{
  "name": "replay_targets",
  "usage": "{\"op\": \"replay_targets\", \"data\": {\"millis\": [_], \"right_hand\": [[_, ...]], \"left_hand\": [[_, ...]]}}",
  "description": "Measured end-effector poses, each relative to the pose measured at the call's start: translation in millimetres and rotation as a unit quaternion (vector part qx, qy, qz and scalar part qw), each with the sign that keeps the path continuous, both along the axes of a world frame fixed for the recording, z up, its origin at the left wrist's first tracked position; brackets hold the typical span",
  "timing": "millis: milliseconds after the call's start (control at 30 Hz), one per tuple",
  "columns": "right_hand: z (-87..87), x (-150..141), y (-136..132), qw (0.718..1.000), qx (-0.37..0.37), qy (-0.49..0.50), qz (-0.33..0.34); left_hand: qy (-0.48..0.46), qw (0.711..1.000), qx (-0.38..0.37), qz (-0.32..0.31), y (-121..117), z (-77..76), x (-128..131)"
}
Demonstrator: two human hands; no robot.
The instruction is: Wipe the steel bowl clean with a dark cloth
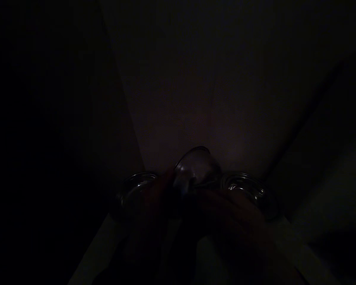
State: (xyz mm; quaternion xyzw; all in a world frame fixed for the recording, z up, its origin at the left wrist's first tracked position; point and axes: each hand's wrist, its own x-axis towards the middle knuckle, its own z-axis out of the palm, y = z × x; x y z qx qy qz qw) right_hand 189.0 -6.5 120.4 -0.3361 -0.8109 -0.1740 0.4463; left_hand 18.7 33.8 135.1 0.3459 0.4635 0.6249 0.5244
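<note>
Fingers of the left hand [154, 194] meet the tilted metal bowl [195, 166] at its left, those of the right hand [240, 213] at its near side; neither hand is clearly nearer. Darkness hides their grip: I cannot tell how closed. Shiny dishes [136, 183] [256, 192] flank the bowl; pale bench [97, 249] nearer the wearer, dim room beyond.

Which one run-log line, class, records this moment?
left hand, right hand: at tilted shiny vessel | left dish, right dish: flanking it | grip: unclear | scene: very dark
</note>
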Motion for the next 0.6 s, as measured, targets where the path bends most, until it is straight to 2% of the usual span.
{"op": "replay_targets", "data": {"millis": [167, 400, 600], "right_hand": [[2.8, 2.0, 4.4, 0.999, 0.022, 0.001, -0.042], [5.7, -1.7, 0.4, 1.0, 0.016, -0.002, -0.013], [6.3, 3.3, 5.6, 0.999, 0.019, 0.019, -0.044]], "left_hand": [[0.006, 1.0, -0.015, 0.001, -6.0, 0.3, 4.9], [0.029, 0.999, -0.022, 0.032, -7.6, 5.7, 7.2], [0.033, 0.999, -0.017, 0.028, -9.1, 3.7, 7.7]]}}
